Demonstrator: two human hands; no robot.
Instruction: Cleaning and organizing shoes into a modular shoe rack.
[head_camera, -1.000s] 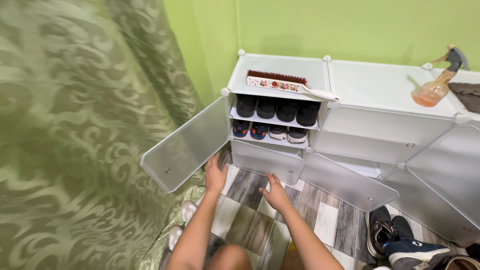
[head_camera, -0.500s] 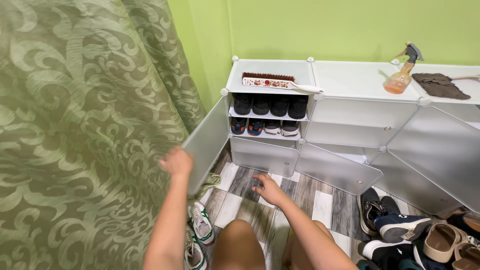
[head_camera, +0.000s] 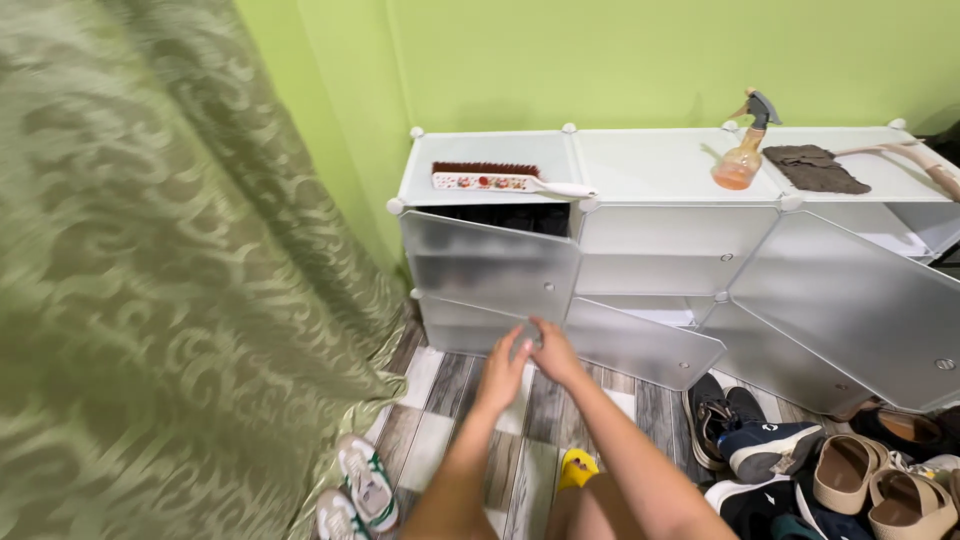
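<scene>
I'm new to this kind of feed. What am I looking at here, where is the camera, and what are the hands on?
There is no machine here: these are a person's two bare hands, filmed by a camera worn on the head and looking down. The left hand and right hand meet at the lower edge of a frosted cabinet door, which is almost shut; neither clearly grips anything. The door belongs to a white modular shoe cabinet against a green wall. On top lie a brush, an orange spray bottle and a brown cloth. Loose shoes sit on the floor at right, white sneakers near the green curtain.
</scene>
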